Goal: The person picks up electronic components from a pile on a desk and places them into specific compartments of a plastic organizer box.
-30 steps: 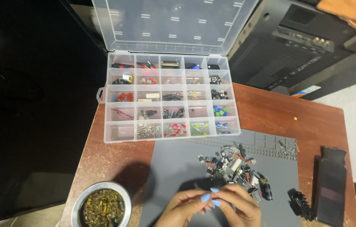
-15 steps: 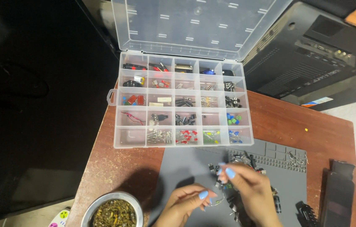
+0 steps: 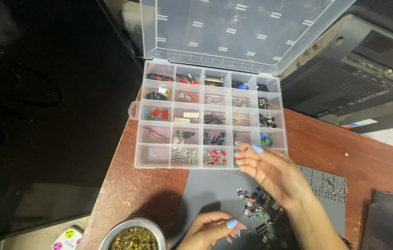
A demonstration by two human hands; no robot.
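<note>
My right hand [image 3: 273, 172] reaches forward over the front row of a clear plastic organizer box [image 3: 136, 139], its fingertips above the compartments right of the red LEDs [image 3: 214, 157]. The fingers lie stretched and close together; anything under them is hidden. My left hand [image 3: 212, 229] rests low on the grey work mat [image 3: 206, 190], thumb and finger pinched on a small wire-legged component. A pile of mixed electronic parts [image 3: 256, 209] lies on the mat between the hands.
The box lid [image 3: 233, 32] stands open at the back. A metal bowl [image 3: 134, 237] of dark scraps sits front left on the brown table [image 3: 127, 185]. A black device [image 3: 354, 83] lies at the back right, a black case [image 3: 382, 222] at the right edge.
My right hand left the parts pile and moved forward to the box's front row. My left hand stayed low on the mat. The view shifted, so the box sits lower.
</note>
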